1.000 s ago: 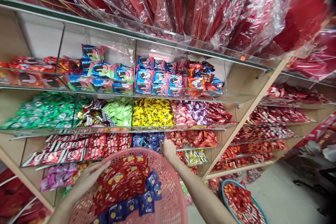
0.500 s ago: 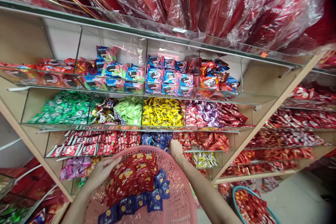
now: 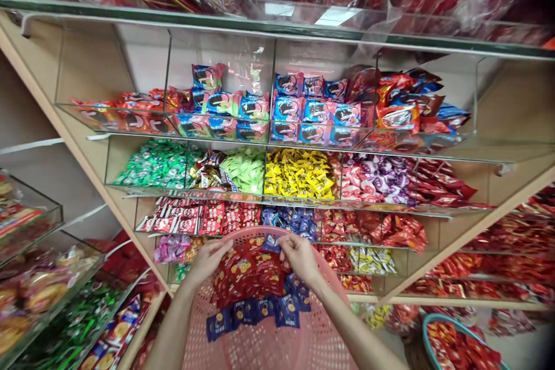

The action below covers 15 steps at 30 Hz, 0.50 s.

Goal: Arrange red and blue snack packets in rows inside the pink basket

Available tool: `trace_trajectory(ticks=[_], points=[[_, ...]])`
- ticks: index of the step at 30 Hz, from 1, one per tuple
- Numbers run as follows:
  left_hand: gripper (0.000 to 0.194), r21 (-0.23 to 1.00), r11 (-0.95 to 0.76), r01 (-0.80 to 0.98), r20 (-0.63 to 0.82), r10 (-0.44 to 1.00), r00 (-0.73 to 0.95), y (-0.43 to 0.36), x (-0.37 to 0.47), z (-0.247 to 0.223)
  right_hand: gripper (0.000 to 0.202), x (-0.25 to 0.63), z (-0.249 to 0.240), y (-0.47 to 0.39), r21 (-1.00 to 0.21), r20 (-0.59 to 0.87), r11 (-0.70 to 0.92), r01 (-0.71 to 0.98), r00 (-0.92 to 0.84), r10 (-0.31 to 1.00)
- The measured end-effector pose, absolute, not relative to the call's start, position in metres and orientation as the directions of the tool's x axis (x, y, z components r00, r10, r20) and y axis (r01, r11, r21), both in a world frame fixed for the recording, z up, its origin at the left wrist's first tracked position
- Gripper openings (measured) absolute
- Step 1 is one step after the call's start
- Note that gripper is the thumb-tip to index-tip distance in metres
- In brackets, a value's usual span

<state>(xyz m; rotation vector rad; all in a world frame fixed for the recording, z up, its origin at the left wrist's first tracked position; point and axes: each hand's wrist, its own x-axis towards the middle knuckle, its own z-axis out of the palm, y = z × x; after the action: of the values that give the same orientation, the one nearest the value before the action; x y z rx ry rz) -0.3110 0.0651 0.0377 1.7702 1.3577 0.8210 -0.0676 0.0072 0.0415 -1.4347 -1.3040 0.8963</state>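
Observation:
My right hand [image 3: 299, 254] is closed, pinching a small dark-blue candy packet [image 3: 270, 243] just inside the far rim of a pink plastic basket [image 3: 333, 312]. My left hand [image 3: 211, 260] lies over the basket's left rim, its fingers bent together against it; the underside of its grip is hidden. Inside, red candy packets [image 3: 249, 274] with orange fruit pictures stand packed in a cluster. A curved row of blue packets [image 3: 264, 309] borders them on the near and right sides. Beyond the rim, more blue candies [image 3: 292, 221] fill a shelf compartment.
Glass-fronted shelves [image 3: 208, 137] hold sorted sweets, including yellow candies [image 3: 299, 173] and green candies [image 3: 151, 165]. Wooden side panels [image 3: 82, 167] frame them. A teal basket [image 3: 427, 329] of red packets stands on the floor at the lower right. Further shelves of goods [image 3: 39, 300] are at left.
My right hand has come back from the blue candy compartment to the basket with a blue packet in its fingers. The view has shifted, so the shelves sit further right.

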Motion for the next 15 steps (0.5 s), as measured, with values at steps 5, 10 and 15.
trace_trajectory(ticks=[5,10,15], points=[[0.040,0.878,-0.168,0.449,0.068,0.971,0.230,0.060,-0.312,0.039,0.030,-0.114,0.029,0.009,-0.970,0.054,0.059,0.237,-0.027,0.998],[0.039,0.876,-0.148,0.459,0.022,0.963,0.268,0.058,-0.314,0.042,0.028,-0.131,0.036,0.016,-0.965,0.042,0.068,0.253,-0.107,0.993],[0.034,0.857,-0.219,0.466,0.041,0.932,0.361,0.055,-0.317,0.049,0.028,-0.139,0.041,0.021,-0.951,0.067,0.100,0.291,-0.120,0.991]])
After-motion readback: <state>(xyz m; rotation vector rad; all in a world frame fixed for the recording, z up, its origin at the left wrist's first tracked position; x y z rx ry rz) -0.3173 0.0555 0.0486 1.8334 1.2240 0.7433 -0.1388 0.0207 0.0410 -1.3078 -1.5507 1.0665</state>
